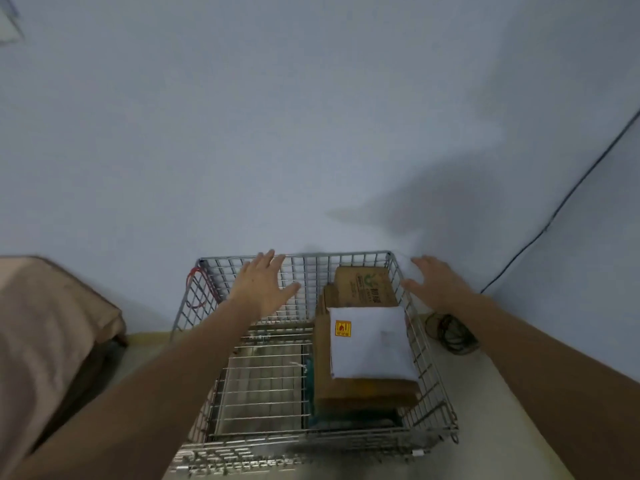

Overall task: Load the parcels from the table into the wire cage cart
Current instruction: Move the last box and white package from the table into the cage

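Head view: both the left hand [260, 289] and right hand [437, 281] hover, fingers spread, over the wire cage cart [311, 439] holding a white parcel [372, 344].

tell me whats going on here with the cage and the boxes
A person is loading parcels into a wire cage cart by the wall. A white parcel lies on a stack of cardboard boxes on the cart's right side. Both the left hand and right hand are open above the cart, holding nothing.

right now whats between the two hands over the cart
In the head view, between the left hand and right hand stands the brown printed carton, leaning against the wire cage cart's far wall.
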`<state>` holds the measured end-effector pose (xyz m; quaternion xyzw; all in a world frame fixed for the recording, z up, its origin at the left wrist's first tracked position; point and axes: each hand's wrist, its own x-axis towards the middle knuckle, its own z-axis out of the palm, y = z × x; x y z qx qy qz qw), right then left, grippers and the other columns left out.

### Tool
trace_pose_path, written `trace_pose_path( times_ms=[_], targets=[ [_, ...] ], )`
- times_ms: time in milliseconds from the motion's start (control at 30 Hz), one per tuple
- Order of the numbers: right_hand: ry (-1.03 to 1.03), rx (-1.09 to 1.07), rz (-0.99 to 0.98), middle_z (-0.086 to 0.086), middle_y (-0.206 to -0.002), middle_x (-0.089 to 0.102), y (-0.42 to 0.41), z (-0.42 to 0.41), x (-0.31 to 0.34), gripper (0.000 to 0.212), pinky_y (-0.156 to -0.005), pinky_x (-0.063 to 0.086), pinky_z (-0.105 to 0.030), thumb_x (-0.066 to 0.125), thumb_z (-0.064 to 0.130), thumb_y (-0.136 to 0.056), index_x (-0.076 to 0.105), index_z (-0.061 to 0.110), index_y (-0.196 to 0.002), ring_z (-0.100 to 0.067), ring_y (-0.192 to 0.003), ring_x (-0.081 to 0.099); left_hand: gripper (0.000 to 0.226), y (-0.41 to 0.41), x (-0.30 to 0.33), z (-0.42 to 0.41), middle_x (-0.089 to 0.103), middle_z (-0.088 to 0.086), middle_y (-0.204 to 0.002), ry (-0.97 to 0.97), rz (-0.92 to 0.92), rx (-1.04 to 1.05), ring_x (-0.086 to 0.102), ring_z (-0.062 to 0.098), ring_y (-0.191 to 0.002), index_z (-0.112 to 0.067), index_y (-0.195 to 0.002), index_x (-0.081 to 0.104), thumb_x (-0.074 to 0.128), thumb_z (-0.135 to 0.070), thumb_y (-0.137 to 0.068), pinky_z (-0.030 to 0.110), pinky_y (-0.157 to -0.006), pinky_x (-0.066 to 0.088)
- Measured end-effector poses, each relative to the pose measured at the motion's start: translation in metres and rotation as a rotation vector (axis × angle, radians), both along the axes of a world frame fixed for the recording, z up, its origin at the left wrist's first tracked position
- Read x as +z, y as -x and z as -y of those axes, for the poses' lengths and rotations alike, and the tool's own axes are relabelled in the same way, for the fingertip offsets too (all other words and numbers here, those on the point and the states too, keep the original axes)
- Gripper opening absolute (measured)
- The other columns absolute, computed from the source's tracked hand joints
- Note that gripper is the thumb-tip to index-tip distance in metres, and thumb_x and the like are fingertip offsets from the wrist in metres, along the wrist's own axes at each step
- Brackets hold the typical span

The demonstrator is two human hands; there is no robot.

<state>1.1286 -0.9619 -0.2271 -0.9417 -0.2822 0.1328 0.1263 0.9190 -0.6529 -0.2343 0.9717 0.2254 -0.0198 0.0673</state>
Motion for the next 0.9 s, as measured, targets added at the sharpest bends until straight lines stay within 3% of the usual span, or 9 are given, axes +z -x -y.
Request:
trace_pose_path(
  times_ms=[167, 533, 900],
  targets=[
    [-0.010, 0.138, 0.135, -0.013, -0.166, 0.027, 0.042, -0.010, 0.063, 0.074, -0.123, 0.021, -0.043, 0.047, 0.057, -0.101, 0.030, 0.015, -0.159, -0.029, -0.153, 0.024, 0.089, 0.072, 0.063, 0.011, 0.008, 0.003, -0.173, -0.047, 0.058, 0.082, 0.009, 0.025, -0.159, -0.023, -0.165, 0.013, 0.028, -0.077, -0.096, 0.047, -0.129, 0.011],
    [-0.036, 0.379, 0.199, -0.012, -0.170, 0.017, 0.174, -0.044, 0.132, 0.082, -0.127, 0.016, -0.042, 0.044, 0.064, -0.100, 0.020, 0.018, -0.163, -0.029, -0.155, 0.018, 0.092, 0.264, 0.121, 0.027, 0.015, 0.005, -0.172, -0.138, 0.115, 0.283, 0.017, 0.027, -0.157, -0.022, -0.164, 0.017, 0.026, -0.080, -0.093, 0.046, -0.127, 0.017],
    [-0.061, 0.722, 0.262, -0.011, -0.169, 0.019, 0.373, -0.202, 0.148, 0.084, -0.127, 0.017, -0.044, 0.038, 0.068, -0.099, 0.018, 0.019, -0.163, -0.027, -0.156, 0.018, 0.096, 0.501, 0.148, -0.029, 0.014, 0.004, -0.172, -0.136, 0.107, 0.574, 0.018, 0.026, -0.157, -0.025, -0.164, 0.016, 0.028, -0.081, -0.087, 0.044, -0.126, 0.018]
  ],
)
